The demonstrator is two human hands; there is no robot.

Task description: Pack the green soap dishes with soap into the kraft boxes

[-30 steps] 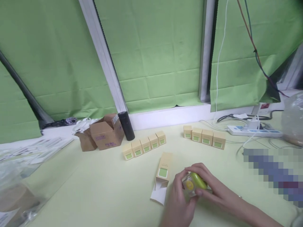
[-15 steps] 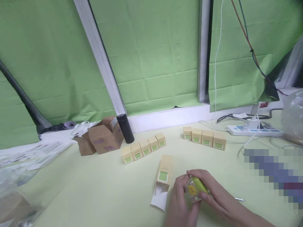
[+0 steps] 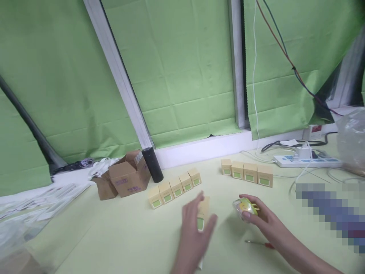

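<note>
My right hand (image 3: 262, 222) is closed around a small clear-wrapped yellow-green item (image 3: 245, 207), held a little above the table. My left hand (image 3: 195, 228) reaches with spread fingers over a tan carton with a green label (image 3: 203, 213) that lies flat on the pale green table (image 3: 119, 236); the hand hides most of the carton. Whether the fingers touch it is unclear. Further back stand two rows of small tan boxes with green labels, one row at centre (image 3: 174, 187) and one at right (image 3: 247, 173).
An open brown cardboard box (image 3: 128, 178) and a black cylinder (image 3: 152, 164) stand at the back left. A white power strip (image 3: 306, 161) with cables lies at the back right, beside a clear plastic bag (image 3: 352, 140). A thin red-handled tool (image 3: 261, 243) lies by my right wrist.
My hands have separated. The left hand let go of the wrapped item and moved left over the flat carton. The right hand lifted the item up and to the right.
</note>
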